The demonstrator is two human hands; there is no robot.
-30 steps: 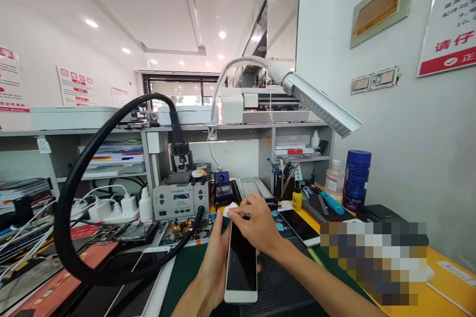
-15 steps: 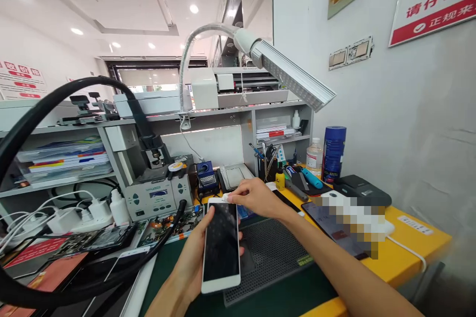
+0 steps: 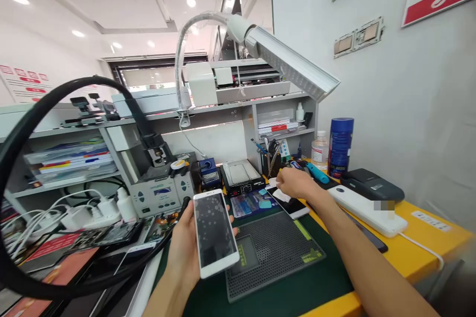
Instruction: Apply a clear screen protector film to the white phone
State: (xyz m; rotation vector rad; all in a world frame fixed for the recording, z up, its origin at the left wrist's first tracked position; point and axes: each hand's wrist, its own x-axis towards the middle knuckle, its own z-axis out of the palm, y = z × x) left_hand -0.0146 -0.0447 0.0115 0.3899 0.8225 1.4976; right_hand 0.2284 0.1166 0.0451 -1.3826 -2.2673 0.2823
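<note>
A white-framed smartphone (image 3: 216,233) with a dark, spotted screen rests tilted in my left hand (image 3: 185,245), thumb along one edge and fingertips showing at the other. My right hand (image 3: 295,182) reaches toward the back of the bench, its fingers curled together. Whatever they pinch is hidden, though a speck of yellow shows at the fingertips. Below them, a crumpled white wipe (image 3: 281,195) lies on a second white smartphone (image 3: 297,209). A perforated grey work mat (image 3: 275,252) spreads under and to the right of the held phone.
A black hose (image 3: 48,86) loops across the left side. Behind stand a grey soldering station (image 3: 158,197), a flat heating plate (image 3: 241,173) and a tool holder (image 3: 273,161). At right are a blue can (image 3: 341,146), a white power bank-like case (image 3: 366,210) and a black box (image 3: 372,185).
My right hand has left the held phone's top edge and moved right toward the bench's back. The held phone has tilted and shifted slightly; the view has turned a little.
</note>
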